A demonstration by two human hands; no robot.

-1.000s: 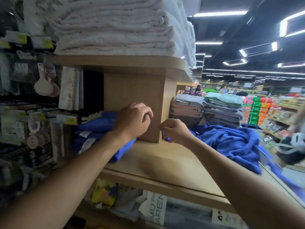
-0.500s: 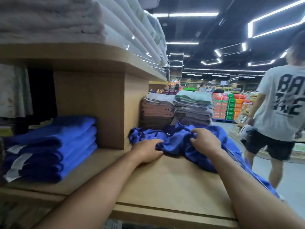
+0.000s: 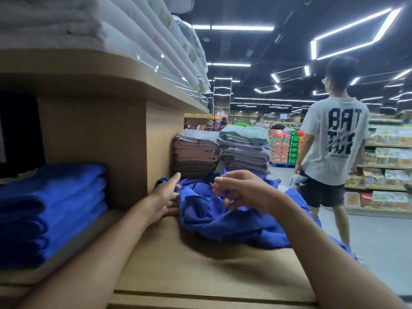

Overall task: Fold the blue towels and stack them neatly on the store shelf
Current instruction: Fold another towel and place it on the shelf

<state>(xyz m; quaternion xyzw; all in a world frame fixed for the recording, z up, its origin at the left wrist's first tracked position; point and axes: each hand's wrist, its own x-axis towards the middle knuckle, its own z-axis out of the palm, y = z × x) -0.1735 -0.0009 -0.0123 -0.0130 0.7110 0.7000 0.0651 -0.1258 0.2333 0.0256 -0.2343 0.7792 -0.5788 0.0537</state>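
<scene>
A heap of loose blue towels [image 3: 225, 221] lies crumpled on the wooden shelf [image 3: 189, 270], spilling over its right edge. A stack of folded blue towels [image 3: 53, 204] sits in the left bay of the shelf. My left hand [image 3: 166, 195] reaches to the heap's left edge, fingers extended and touching the cloth beside the wooden divider [image 3: 124, 148]. Just above the heap hovers my right hand [image 3: 240, 190], its fingers loosely curled and holding nothing.
Stacks of folded brown, grey and green towels [image 3: 220, 150] stand behind the heap. White packaged bedding [image 3: 124, 34] fills the upper shelf. A person in a white printed T-shirt [image 3: 332, 141] walks in the aisle on the right, past stocked shelves [image 3: 388, 157].
My right hand has let go of the blue heap and lifted above it. My left hand has shifted from resting on the shelf to reaching into the heap's left edge. The view moved closer.
</scene>
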